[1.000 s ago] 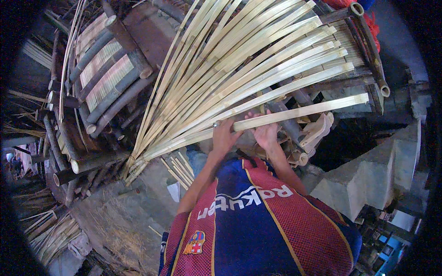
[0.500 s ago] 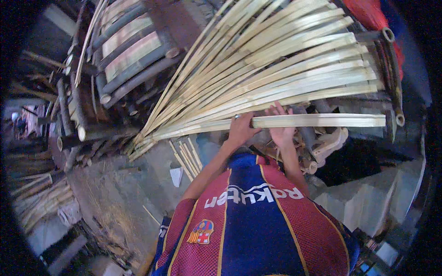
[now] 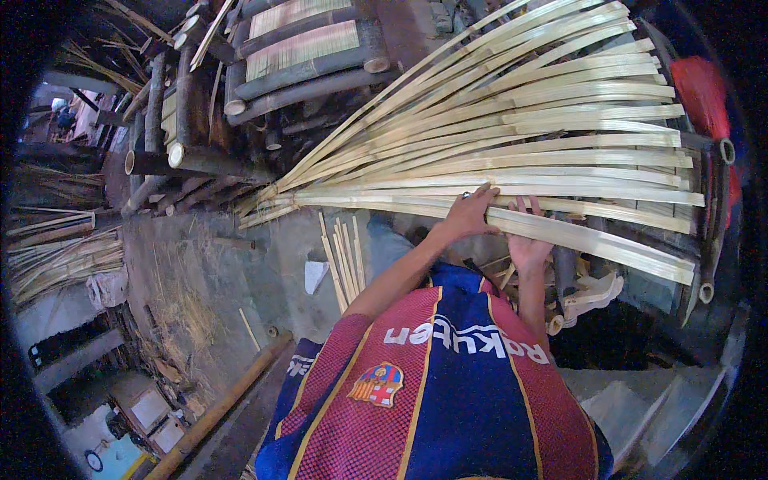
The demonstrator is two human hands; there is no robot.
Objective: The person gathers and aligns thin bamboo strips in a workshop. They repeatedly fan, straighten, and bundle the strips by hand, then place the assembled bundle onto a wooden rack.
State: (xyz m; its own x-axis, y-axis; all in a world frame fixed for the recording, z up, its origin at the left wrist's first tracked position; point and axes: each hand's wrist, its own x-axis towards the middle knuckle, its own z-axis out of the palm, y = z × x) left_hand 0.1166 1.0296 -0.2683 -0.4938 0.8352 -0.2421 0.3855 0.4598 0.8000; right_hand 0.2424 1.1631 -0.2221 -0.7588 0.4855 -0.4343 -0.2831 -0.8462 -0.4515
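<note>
Long pale bamboo strips (image 3: 512, 132) fan out in front of me, gathered at the left and spread wide toward the right. The nearest bamboo strip (image 3: 612, 248) slants down to the right, apart from the others at its right end. My left hand (image 3: 466, 218), with a ring on one finger, is closed over this strip from above. Just to its right, my right hand (image 3: 530, 246) holds the same strip from below, palm under it and fingertips showing past its far edge. Whether it is one strip or a few stacked together I cannot tell.
A dark bamboo rack (image 3: 312, 72) stands at the far left. An upright bamboo post (image 3: 716, 216) and a red bundle (image 3: 700, 96) are at the right. Short strips (image 3: 344, 260) and a white scrap (image 3: 315, 276) lie on the floor, with a bamboo pole (image 3: 220, 404) nearer.
The view has shifted, so the strips sit differently in it. The near strip's right end has tilted down toward me, widening the gap from the fan. Both hands stay on it.
</note>
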